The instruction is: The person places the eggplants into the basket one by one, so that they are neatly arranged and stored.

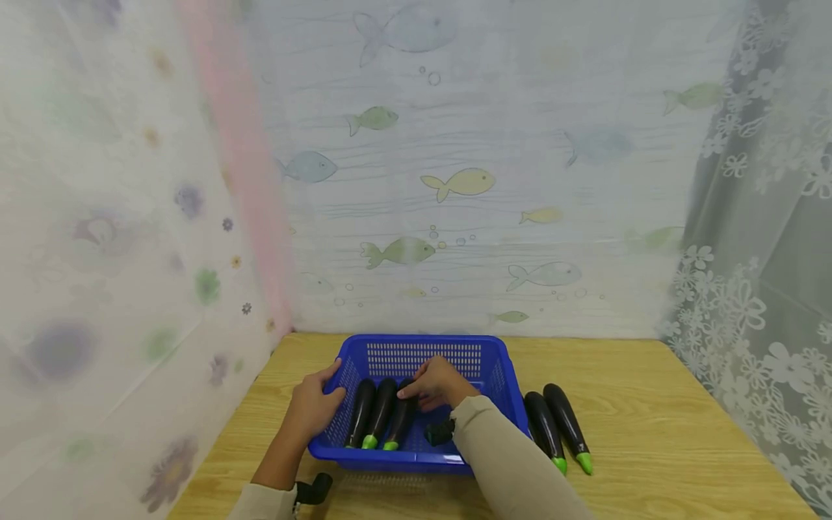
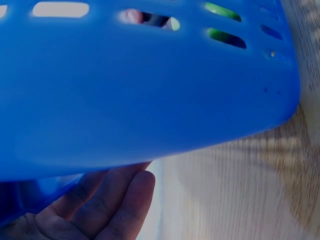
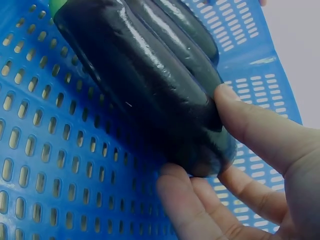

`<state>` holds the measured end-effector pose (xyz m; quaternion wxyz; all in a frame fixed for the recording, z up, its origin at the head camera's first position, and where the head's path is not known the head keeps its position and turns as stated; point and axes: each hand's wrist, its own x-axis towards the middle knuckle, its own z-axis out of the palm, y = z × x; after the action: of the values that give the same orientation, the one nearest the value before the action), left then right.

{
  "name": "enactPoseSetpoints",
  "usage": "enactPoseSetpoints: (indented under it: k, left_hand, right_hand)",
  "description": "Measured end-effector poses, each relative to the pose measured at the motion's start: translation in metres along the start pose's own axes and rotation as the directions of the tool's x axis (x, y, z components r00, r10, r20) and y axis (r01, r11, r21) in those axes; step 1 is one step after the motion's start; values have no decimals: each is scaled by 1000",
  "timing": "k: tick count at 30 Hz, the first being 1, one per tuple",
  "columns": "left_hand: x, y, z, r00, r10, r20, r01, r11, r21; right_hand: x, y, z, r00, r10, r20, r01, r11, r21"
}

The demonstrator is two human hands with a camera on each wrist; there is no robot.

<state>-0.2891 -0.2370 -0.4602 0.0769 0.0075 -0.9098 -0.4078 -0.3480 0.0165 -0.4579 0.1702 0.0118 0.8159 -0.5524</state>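
Note:
A blue plastic basket (image 1: 422, 338) with slotted walls stands on the table, and several dark eggplants with green stem ends are in view. My left hand (image 1: 313, 406) grips the basket's left rim, its thumb over the edge; in the left wrist view its fingers (image 2: 125, 205) reach under the rim. Inside the basket, my right hand (image 1: 443, 383) holds the far end of the rightmost eggplant (image 1: 404, 417). The right wrist view has the thumb on top of that eggplant (image 3: 150, 90) and the fingers at its rounded end. Two more eggplants (image 1: 380, 415) (image 1: 361, 415) lie alongside it.
Outside the basket, near its right wall, two eggplants (image 1: 544, 430) (image 1: 568, 422) lie side by side on the wooden table (image 1: 663, 433). A fish-patterned curtain (image 1: 455, 217) hangs behind the table; other curtains hang at both sides.

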Motion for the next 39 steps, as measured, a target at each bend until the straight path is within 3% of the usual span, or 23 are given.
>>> enactPoseSetpoints:
  k: [26,39]
  left_hand:
    - [1,-1,0,1000,-2,4,2,1000,25]
    - [1,-2,-1,1000,-11,14,10,999,35]
  right_hand:
    - [-5,-2,-1,1000,-10,-20,10,999,-36]
    - [-9,-4,-11,997,-68,-25,65,993,-103]
